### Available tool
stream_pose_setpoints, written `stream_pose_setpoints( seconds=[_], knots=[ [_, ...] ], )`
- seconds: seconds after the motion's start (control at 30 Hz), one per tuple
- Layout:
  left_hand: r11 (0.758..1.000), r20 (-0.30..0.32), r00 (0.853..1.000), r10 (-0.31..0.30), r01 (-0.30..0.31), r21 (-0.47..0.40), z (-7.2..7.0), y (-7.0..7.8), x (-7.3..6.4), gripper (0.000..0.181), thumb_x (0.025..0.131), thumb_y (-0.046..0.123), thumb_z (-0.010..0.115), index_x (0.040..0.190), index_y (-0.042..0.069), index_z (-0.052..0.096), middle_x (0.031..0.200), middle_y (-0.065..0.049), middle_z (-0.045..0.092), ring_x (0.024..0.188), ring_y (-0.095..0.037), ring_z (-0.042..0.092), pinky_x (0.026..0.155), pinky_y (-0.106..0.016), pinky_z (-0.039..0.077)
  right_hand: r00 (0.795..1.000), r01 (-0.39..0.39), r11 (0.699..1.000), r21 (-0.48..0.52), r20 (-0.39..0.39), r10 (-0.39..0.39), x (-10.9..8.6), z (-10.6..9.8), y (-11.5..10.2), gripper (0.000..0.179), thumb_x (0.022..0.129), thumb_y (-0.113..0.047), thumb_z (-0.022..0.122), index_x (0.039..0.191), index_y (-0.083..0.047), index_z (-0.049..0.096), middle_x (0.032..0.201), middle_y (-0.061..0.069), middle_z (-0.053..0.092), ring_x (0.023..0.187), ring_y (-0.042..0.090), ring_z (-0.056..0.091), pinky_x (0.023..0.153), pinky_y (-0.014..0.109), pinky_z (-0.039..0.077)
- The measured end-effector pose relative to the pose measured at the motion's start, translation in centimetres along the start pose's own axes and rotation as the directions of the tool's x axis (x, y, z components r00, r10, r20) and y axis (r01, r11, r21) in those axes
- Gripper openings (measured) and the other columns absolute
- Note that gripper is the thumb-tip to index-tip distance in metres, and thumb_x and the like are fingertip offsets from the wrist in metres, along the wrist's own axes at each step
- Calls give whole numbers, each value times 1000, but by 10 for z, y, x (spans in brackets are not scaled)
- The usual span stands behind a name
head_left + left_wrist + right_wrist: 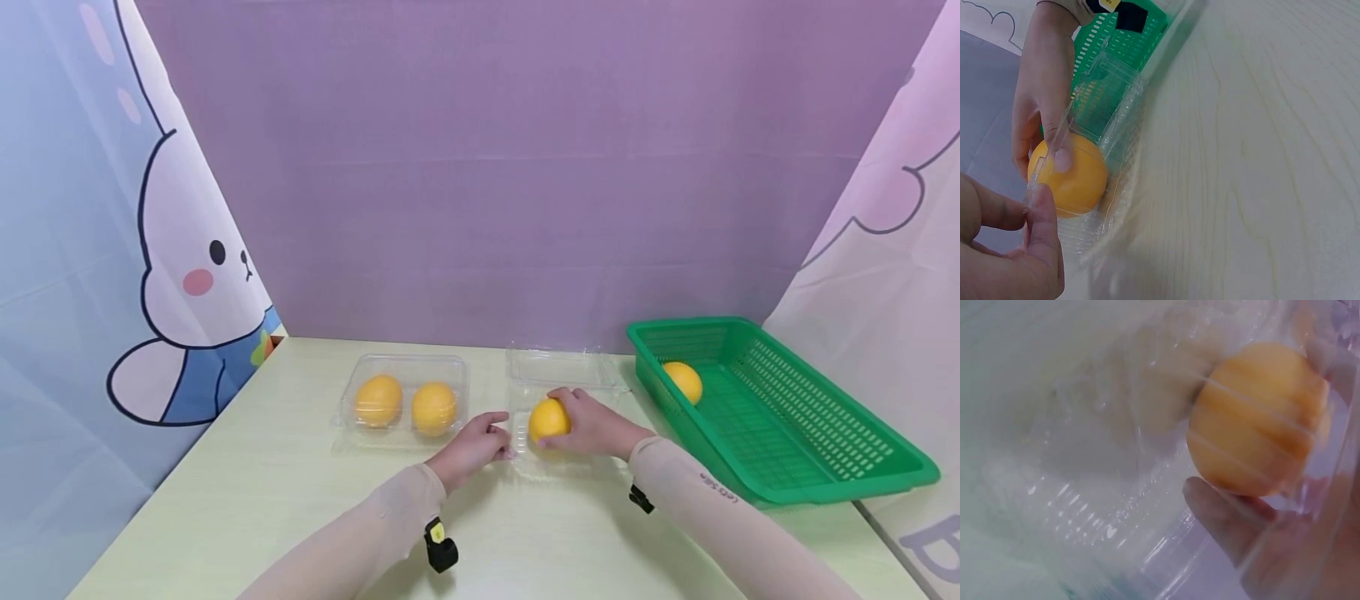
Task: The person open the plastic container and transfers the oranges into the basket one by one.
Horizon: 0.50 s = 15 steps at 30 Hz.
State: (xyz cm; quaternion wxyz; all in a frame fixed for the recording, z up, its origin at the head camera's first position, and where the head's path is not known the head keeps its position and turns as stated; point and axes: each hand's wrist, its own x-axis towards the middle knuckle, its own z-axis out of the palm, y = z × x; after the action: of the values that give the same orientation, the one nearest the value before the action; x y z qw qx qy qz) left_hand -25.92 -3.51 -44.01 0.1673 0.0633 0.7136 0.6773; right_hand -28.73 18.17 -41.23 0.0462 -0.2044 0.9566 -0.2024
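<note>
My right hand (596, 425) grips an orange (549, 421) inside the left part of a clear plastic clamshell box (527, 468). The box's lid (562, 368) stands open toward the back wall. At the near left edge of this box, my left hand (474, 450) pinches the thin plastic rim between thumb and finger, best seen in the left wrist view. In the right wrist view the orange (1257, 419) shows through the clear wall, with the thumb (1216, 509) beneath it; that view is blurred.
To the left sits another clear box (405, 364) with two oranges under its plastic. A green perforated basket (825, 492) stands at the right, one orange (682, 383) at its left wall. Behind the pale wooden table (247, 500) hangs a purple cloth (480, 183).
</note>
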Motion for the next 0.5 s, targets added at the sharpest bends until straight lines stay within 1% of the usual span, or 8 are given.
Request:
stream_pose_setpoints(
  seconds=[0.23,0.5],
  knots=[
    [1000,2,1000,-7,7,-6,0,3,-2,50,89,3,49,135,-6,33,95,-14,49,76,-17,57,76,-29,51,1000,-12,999,30,5,12,-1,0,-2,83,68,-53,73,132,-13,39,108,9,45,82,18,50,76,36,48],
    [1000,-1,1000,-23,23,5,0,0,1,50,89,3,49,136,-7,32,94,-13,49,75,-17,56,76,-30,51,1000,-2,999,35,-6,3,0,0,-2,80,67,-50,75,130,-14,41,107,8,45,80,18,50,74,35,48]
  ],
)
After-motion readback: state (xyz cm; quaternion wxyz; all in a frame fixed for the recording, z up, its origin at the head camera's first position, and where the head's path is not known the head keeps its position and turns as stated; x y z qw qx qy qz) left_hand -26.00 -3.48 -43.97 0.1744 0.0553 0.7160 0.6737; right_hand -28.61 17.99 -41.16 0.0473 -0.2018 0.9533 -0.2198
